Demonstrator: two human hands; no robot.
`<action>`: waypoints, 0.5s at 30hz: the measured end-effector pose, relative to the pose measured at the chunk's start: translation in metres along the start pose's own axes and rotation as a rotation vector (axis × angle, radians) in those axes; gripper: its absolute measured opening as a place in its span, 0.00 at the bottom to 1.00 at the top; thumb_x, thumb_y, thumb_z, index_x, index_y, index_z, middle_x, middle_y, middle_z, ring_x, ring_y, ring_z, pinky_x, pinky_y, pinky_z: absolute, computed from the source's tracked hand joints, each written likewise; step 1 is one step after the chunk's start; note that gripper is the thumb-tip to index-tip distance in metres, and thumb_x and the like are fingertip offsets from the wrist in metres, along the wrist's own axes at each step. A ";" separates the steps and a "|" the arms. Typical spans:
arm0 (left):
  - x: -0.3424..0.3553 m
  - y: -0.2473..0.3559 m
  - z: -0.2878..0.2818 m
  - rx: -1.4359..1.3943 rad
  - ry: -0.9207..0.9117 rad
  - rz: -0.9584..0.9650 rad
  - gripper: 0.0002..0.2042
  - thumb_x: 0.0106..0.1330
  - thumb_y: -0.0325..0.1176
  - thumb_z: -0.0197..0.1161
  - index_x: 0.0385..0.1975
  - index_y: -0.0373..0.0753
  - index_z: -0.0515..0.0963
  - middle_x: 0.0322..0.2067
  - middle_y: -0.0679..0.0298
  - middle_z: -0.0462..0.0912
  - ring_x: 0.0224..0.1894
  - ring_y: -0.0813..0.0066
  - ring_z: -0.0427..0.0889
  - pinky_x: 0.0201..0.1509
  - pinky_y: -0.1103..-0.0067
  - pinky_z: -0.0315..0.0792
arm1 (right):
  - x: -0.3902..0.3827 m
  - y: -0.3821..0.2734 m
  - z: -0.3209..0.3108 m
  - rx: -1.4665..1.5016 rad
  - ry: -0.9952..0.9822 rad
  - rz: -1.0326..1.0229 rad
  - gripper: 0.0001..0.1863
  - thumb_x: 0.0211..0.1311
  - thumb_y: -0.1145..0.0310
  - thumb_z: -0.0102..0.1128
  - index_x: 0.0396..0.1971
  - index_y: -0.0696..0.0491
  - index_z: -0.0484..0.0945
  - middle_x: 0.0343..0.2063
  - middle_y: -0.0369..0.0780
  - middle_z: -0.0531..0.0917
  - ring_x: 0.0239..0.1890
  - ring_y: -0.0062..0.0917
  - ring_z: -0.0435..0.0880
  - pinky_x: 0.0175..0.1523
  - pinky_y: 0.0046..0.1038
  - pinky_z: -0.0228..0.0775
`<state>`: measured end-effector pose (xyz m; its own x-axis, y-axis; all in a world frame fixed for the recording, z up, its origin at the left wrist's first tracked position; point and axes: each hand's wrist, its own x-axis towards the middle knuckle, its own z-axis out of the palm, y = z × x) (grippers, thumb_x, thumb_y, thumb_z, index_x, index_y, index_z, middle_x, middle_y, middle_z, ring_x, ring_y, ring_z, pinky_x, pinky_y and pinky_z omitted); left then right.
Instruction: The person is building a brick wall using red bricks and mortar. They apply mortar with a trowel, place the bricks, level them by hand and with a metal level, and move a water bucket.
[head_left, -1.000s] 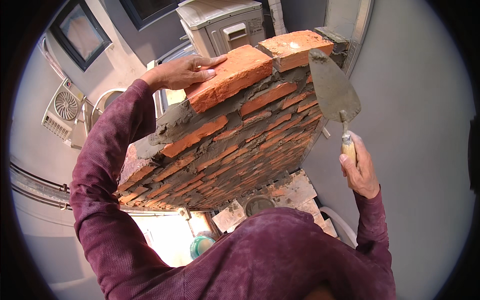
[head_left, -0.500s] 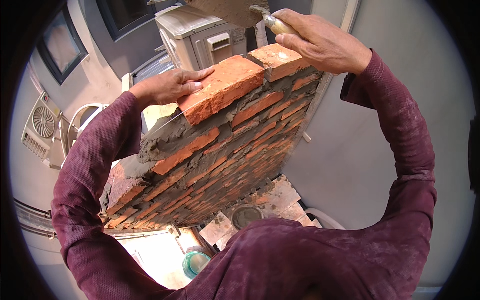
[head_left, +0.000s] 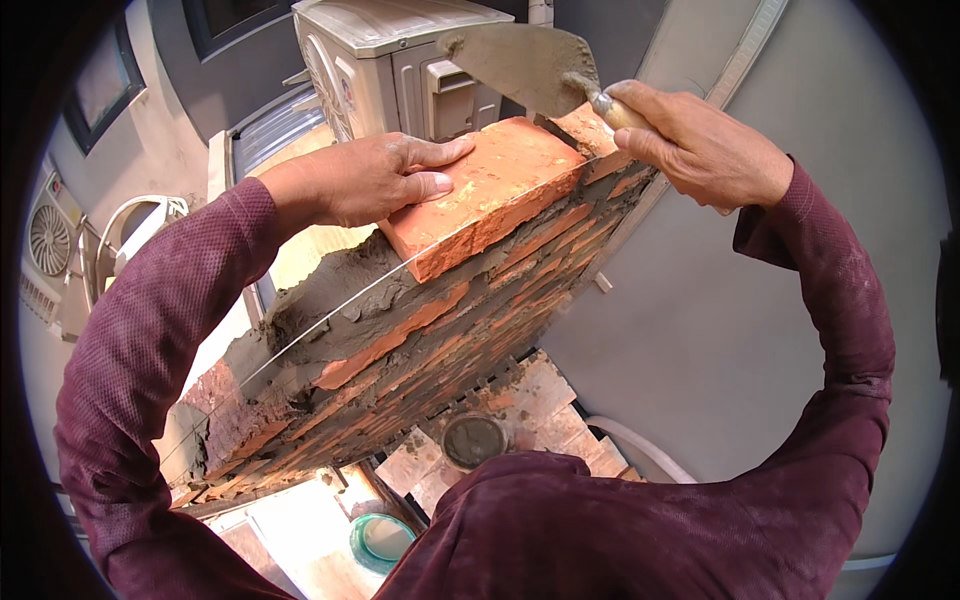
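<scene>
My left hand (head_left: 380,180) grips an orange brick (head_left: 500,200) on top of a rough brick wall (head_left: 390,330), its fingertips pressed on the brick's upper face. My right hand (head_left: 700,150) is closed round the wooden handle of a mortar-coated trowel (head_left: 520,70), whose blade is held above the far part of that brick. A thin white string (head_left: 330,315) runs along the brick's near edge and down the wall to the left. Grey mortar (head_left: 330,275) lies on the wall left of the brick. Another brick (head_left: 585,125) sits just beyond, partly behind the trowel and right hand.
An air-conditioner unit (head_left: 400,55) stands behind the wall, another (head_left: 45,240) at the left. A grey wall (head_left: 820,300) borders the right side. Below are a round bucket of grey mortar (head_left: 473,440) on stained tiles (head_left: 545,405) and a green bucket (head_left: 383,540).
My right hand has risen from the lower right with the trowel, whose blade now hangs over the bricks. My left hand stays on the same brick while the view shifts.
</scene>
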<state>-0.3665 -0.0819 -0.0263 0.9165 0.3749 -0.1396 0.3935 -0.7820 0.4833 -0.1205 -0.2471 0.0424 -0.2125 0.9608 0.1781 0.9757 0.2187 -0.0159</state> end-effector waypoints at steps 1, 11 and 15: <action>0.000 -0.004 0.002 0.026 0.016 0.027 0.28 0.76 0.48 0.47 0.73 0.51 0.54 0.62 0.55 0.73 0.61 0.66 0.74 0.68 0.71 0.64 | -0.004 -0.009 -0.010 0.099 -0.346 0.344 0.27 0.74 0.48 0.45 0.60 0.54 0.67 0.19 0.38 0.74 0.14 0.21 0.73 0.20 0.25 0.71; -0.009 -0.017 -0.026 0.128 -0.083 0.133 0.37 0.67 0.52 0.60 0.70 0.36 0.58 0.51 0.47 0.80 0.51 0.56 0.81 0.58 0.69 0.72 | 0.010 -0.022 -0.014 0.100 -0.316 0.320 0.29 0.72 0.47 0.50 0.62 0.54 0.67 0.20 0.33 0.71 0.14 0.16 0.69 0.20 0.20 0.68; -0.009 -0.021 -0.025 0.204 -0.080 0.154 0.37 0.68 0.50 0.58 0.69 0.30 0.58 0.47 0.44 0.80 0.50 0.51 0.80 0.57 0.67 0.72 | 0.020 -0.037 -0.022 -0.006 -0.248 0.283 0.21 0.72 0.56 0.51 0.54 0.58 0.70 0.28 0.48 0.78 0.32 0.41 0.77 0.38 0.37 0.68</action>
<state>-0.3847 -0.0568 -0.0134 0.9663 0.2095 -0.1498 0.2480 -0.9139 0.3213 -0.1595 -0.2398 0.0682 0.0592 0.9954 -0.0759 0.9978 -0.0612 -0.0248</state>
